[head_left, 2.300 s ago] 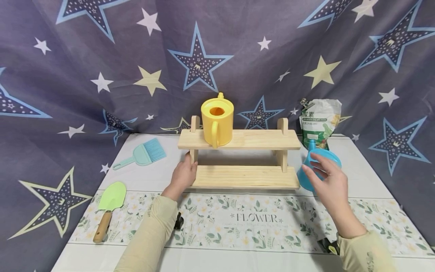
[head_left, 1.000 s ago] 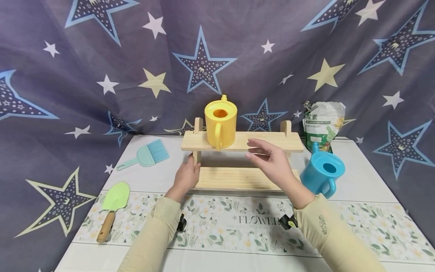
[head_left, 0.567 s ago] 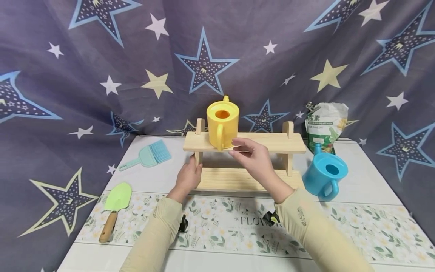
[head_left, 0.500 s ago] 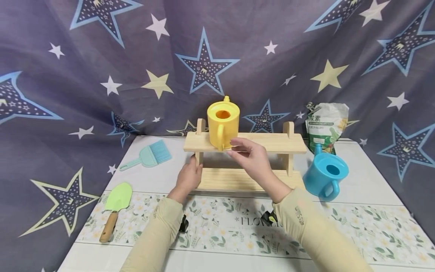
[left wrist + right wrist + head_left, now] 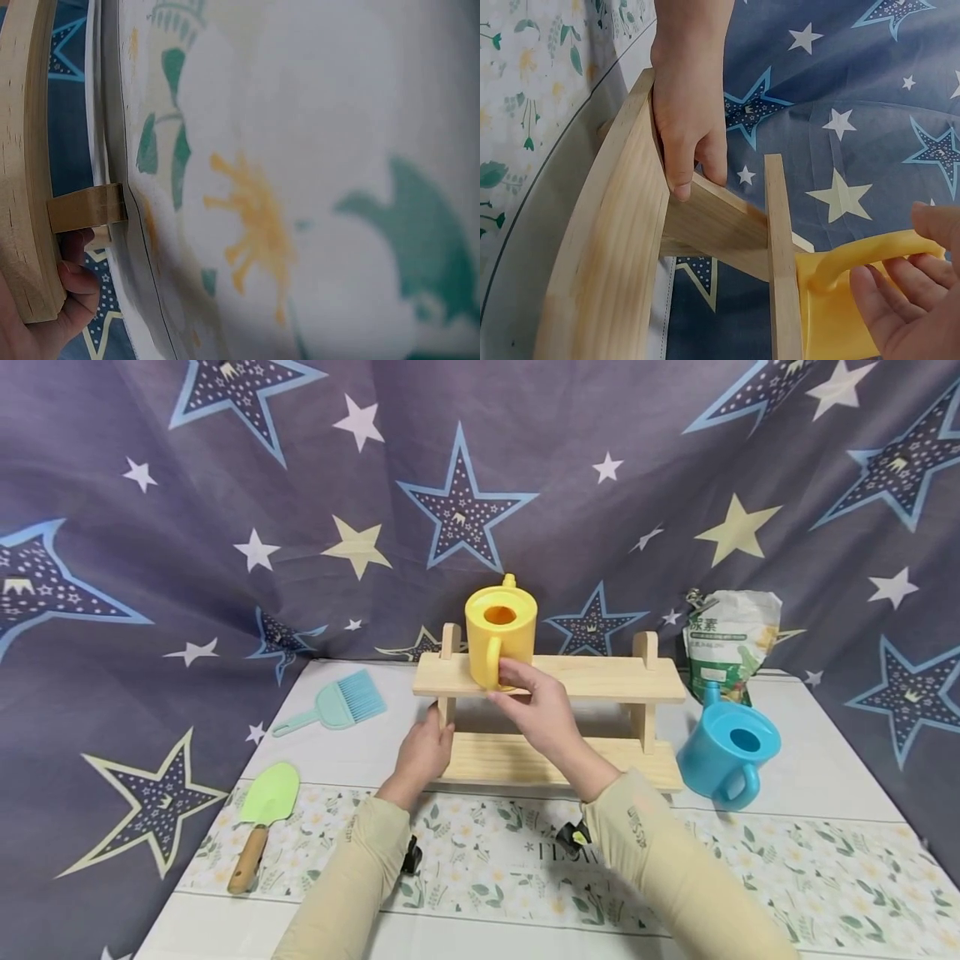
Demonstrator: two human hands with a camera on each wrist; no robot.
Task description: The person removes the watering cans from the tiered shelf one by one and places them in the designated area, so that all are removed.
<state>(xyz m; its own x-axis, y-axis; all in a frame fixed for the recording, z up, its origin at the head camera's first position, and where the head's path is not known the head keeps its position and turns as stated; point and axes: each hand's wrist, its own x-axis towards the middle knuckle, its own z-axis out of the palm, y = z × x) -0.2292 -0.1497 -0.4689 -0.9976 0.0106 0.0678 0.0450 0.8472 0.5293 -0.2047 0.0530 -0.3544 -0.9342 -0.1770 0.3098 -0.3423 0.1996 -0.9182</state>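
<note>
A two-tier wooden shelf (image 5: pixel 600 678) stands at the middle of the table. The yellow watering can (image 5: pixel 480 635) sits upright on its top board, towards the left, handle facing me. My left hand (image 5: pixel 423 750) grips the left end of the shelf; in the left wrist view, its curled fingers (image 5: pixel 79 289) wrap past the end of a board. My right hand (image 5: pixel 543 714) holds the can's handle. The right wrist view shows the thumb on one side of the yellow handle (image 5: pixel 866 251) and the fingers on the other. The can's base rests on the board.
A blue watering can (image 5: pixel 720 752) stands right of the shelf, before a clipped white-green bag (image 5: pixel 727 639). On the left lie a teal brush (image 5: pixel 337 703) and a green trowel (image 5: pixel 270 793) with a wooden handle. A star-patterned curtain (image 5: pixel 585 543) hangs behind.
My right hand has moved left from the blue watering can, across the shelf, and taken hold of the yellow can's handle. The left hand stays on the shelf's left end.
</note>
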